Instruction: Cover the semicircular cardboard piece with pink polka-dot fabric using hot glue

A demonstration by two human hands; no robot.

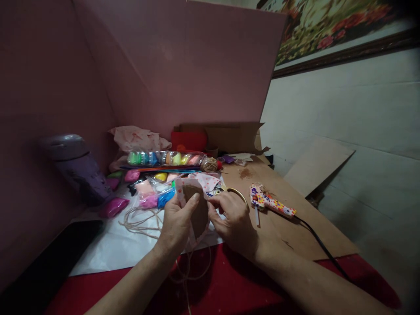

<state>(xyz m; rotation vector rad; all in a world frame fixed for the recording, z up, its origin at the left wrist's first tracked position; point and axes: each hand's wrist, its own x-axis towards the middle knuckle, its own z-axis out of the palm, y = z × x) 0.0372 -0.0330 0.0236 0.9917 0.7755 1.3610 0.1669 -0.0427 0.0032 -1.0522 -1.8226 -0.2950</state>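
Note:
Between my two hands is a piece of brown cardboard (198,214) with pink-dotted white fabric along its edges. My left hand (177,221) grips its left side, thumb lying across the cardboard face. With thumb and fingers pinched together, my right hand (233,216) holds the fabric at the right edge. Scissors with a gold handle (239,194) show just behind my right hand; their blades are mostly hidden. Loose twine (141,224) lies in loops to the left, and more twine hangs below the cardboard. Further back is more dotted fabric (205,180).
A flowered glue gun (271,202) with a black cord rests on a cardboard sheet (315,232) at the right. Behind are bagged coloured clay packs (146,189), a clear tray of clay (164,158) and a twine ball (209,163). A purple bottle (78,170) stands left.

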